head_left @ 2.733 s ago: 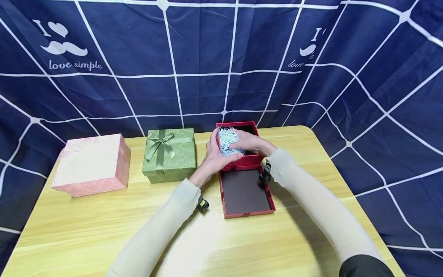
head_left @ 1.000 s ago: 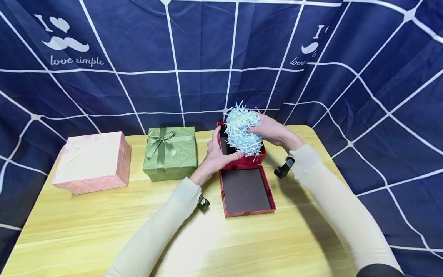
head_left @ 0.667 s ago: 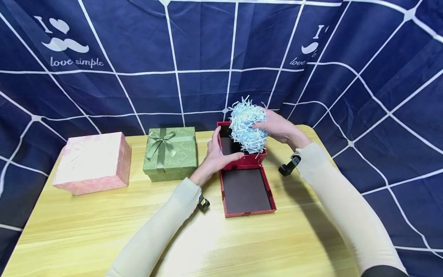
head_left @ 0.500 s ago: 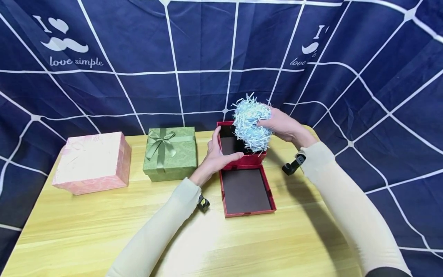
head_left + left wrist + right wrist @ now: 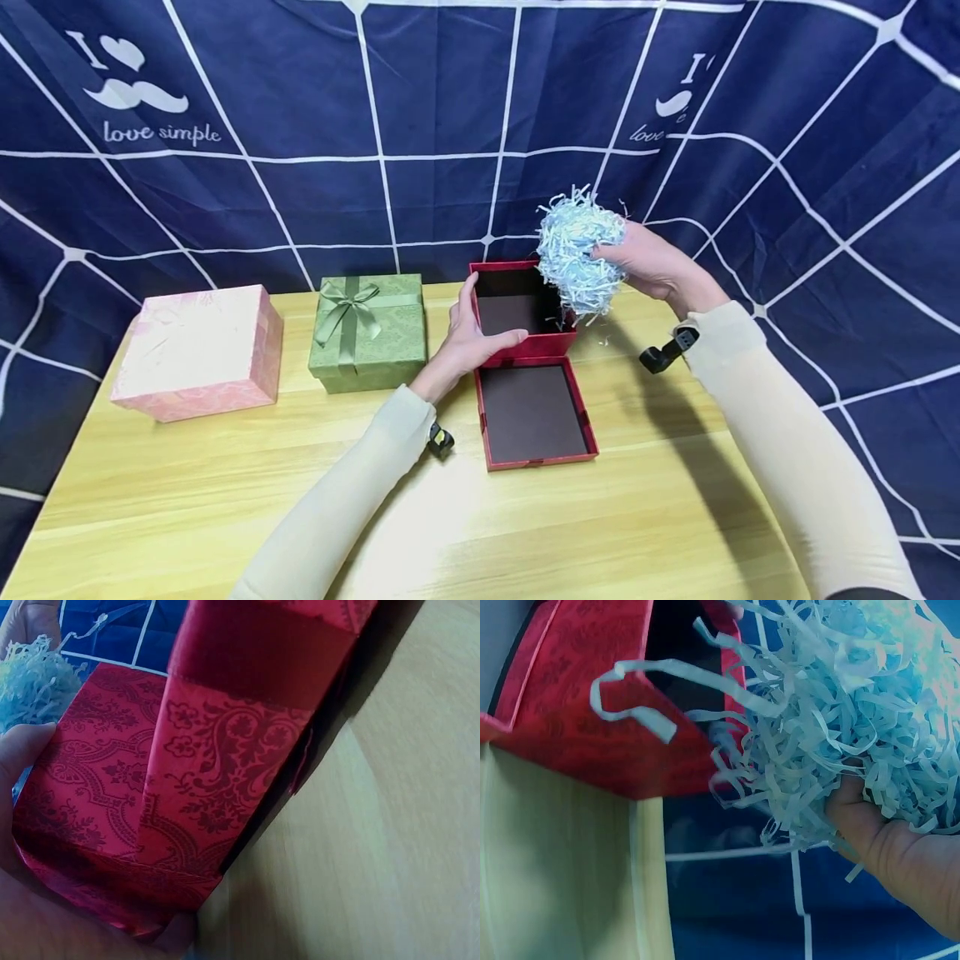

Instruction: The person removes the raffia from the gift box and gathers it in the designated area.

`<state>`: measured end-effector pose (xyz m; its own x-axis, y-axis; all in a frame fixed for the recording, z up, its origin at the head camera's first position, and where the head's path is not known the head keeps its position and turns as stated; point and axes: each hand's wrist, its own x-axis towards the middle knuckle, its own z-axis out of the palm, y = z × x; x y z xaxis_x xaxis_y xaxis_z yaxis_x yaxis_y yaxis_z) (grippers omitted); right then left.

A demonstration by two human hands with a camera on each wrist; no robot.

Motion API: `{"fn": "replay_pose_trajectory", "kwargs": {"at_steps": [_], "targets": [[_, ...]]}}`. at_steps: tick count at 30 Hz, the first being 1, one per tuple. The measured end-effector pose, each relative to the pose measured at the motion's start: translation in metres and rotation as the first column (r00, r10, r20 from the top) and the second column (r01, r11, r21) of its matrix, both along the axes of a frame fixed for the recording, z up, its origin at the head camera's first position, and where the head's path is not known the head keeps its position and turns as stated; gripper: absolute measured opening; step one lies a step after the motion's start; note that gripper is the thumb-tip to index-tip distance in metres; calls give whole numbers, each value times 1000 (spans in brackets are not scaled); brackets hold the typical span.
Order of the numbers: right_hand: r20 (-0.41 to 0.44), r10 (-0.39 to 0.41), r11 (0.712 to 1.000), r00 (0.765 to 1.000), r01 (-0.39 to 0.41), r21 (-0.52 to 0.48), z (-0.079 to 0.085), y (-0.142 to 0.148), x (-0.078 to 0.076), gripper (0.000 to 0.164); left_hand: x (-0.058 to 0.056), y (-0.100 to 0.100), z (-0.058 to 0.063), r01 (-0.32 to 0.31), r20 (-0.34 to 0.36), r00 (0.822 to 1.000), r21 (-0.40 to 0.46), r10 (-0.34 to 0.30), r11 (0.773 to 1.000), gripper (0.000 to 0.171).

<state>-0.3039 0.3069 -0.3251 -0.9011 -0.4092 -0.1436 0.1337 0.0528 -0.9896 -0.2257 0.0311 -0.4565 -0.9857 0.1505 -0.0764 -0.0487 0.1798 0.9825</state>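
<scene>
Light-blue paper shreds (image 5: 573,246), one bunch, are gripped by the right hand (image 5: 656,262), in the air by the right side of one red box (image 5: 546,344). The left hand (image 5: 468,340) holds this box at its front left corner. The step in hand seems to be carrying the bunch; the next move would call for gentle firmness (some strands hang loose). Farther out, I count one red lid (image 5: 535,415), one green box (image 5: 386,342), one pink box (image 5: 198,346).

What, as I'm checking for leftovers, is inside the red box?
A dark floor shows. Strands at right: inside or dangling, unclear. In the head view, the shreds in the right hand cover the back right corner.
</scene>
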Motion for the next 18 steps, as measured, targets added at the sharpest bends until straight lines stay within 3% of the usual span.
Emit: {"fn": "replay_pose_trajectory", "kwargs": {"at_steps": [8, 18], "targets": [[-23, -11, 1000, 1000, 11, -10, 5, 25, 1, 42, 1, 0, 1, -1, 8, 1000, -4, 1, 1000, 129], [-47, -88, 994, 995, 91, 66, 8, 48, 0, 38, 0, -2, 0, -9, 8, 1000, -13, 9, 1000, 127]]}}
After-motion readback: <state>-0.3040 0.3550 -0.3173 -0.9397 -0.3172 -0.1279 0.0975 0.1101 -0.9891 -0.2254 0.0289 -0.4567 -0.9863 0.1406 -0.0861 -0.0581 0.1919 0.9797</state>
